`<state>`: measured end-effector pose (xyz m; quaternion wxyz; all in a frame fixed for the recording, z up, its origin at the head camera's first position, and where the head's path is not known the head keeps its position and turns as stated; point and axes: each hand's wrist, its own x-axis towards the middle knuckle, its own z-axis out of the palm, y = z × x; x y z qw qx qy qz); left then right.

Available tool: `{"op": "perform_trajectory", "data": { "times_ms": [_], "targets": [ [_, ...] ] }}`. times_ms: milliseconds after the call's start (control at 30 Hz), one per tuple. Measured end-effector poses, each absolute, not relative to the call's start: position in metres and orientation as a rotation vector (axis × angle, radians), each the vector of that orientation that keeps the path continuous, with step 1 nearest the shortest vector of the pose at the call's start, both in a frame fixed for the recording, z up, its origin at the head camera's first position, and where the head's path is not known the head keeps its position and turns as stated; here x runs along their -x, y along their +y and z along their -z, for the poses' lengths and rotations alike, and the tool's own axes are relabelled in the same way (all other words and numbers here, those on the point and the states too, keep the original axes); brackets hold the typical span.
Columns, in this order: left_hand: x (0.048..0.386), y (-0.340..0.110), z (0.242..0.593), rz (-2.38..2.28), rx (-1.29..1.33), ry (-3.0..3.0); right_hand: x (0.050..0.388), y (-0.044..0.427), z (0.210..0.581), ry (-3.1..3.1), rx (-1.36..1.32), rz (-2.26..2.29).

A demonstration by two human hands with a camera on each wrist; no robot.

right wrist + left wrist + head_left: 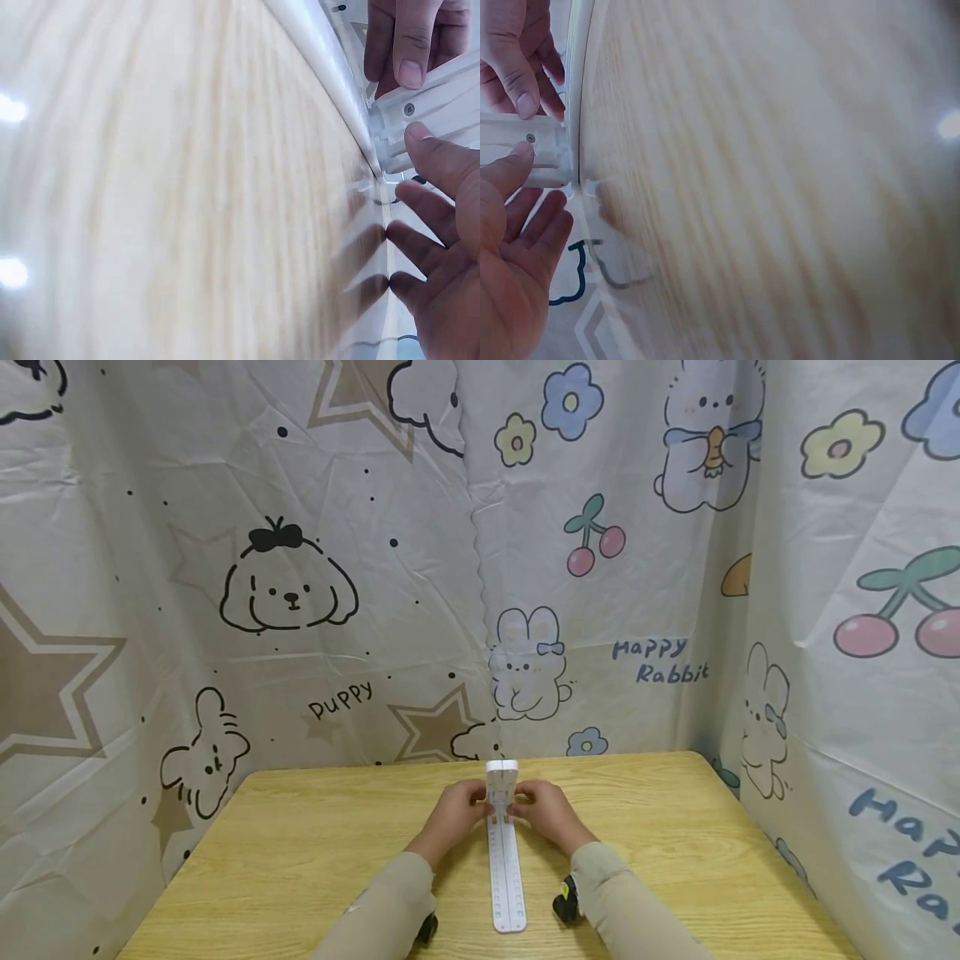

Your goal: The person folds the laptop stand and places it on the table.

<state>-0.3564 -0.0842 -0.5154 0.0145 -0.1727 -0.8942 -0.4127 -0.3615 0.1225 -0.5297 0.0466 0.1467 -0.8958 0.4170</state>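
A white plastic stand [507,877] is on the table in the head view, its long, flat, slotted base running toward me and a shorter piece rising at the far end. My left hand [456,812] grips the upright piece from the left, my right hand [553,814] from the right. In the left wrist view, the left thumb [514,161] lies on the white part near a small screw. The right wrist view has the right thumb [427,142] against the same part, with the other fingers [420,251] spread beside it. Where the fingers meet the far side is hidden.
A light wood-grain table [322,835] spreads out on both sides of the stand. Behind it hangs a patterned curtain [420,610], with another curtain side [847,718] at the right. Beige sleeves [390,902] cover both forearms, and a dark wrist camera [566,900] sits by the right cuff.
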Motion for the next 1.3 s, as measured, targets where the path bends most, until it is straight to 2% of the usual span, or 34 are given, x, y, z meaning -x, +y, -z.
{"op": "perform_trajectory", "data": {
  "times_ms": [567, 1300],
  "targets": [
    [0.357, -0.086, 0.515, 1.493, 0.563, -2.604, 0.366, 0.123, 0.529, -2.604, -0.481, -1.582],
    [0.356, -0.101, 0.511, 1.508, 0.616, -2.79, 0.367, 0.139, 0.527, -2.701, -0.676, -1.567]
  ]
}}
